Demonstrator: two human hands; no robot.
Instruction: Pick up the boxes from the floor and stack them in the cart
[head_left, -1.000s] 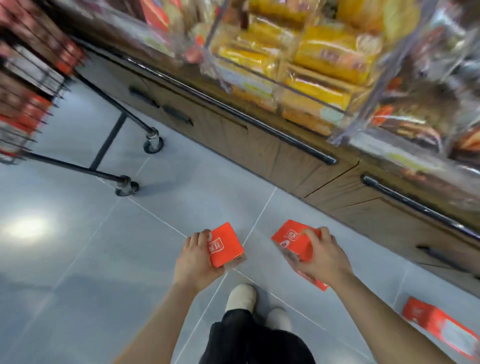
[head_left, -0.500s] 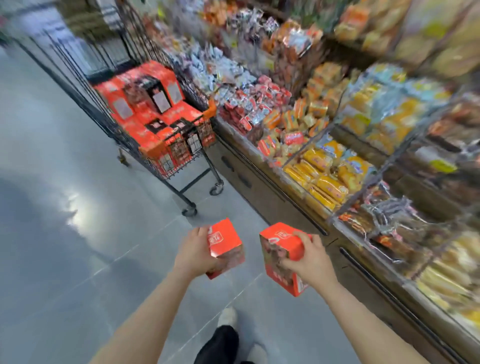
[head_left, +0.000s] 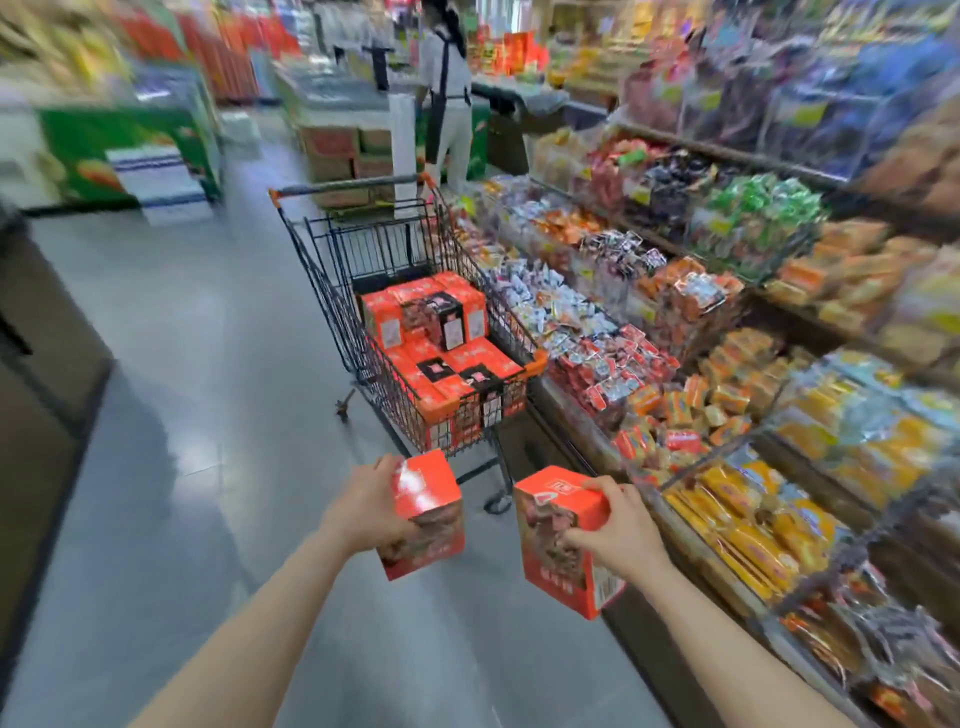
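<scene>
My left hand (head_left: 366, 506) grips an orange box (head_left: 428, 512) from its left side, held upright at about waist height. My right hand (head_left: 615, 525) grips a second orange box (head_left: 558, 540) from its right side, beside the first. Ahead of both stands a black wire shopping cart (head_left: 332, 291) with orange corners, its near end just beyond the boxes. Several orange boxes (head_left: 441, 343) lie stacked inside it, higher at the far end.
Shelves of packaged snacks (head_left: 727, 364) run along the right, close to the cart. A person in a white top (head_left: 449, 104) stands beyond the cart. Open grey floor (head_left: 182, 415) lies to the left, with a dark cabinet (head_left: 36, 364) at the left edge.
The view has swung up from the floor to the aisle. Both hands have lifted their boxes and carried them closer to the cart, which now stands straight ahead.
</scene>
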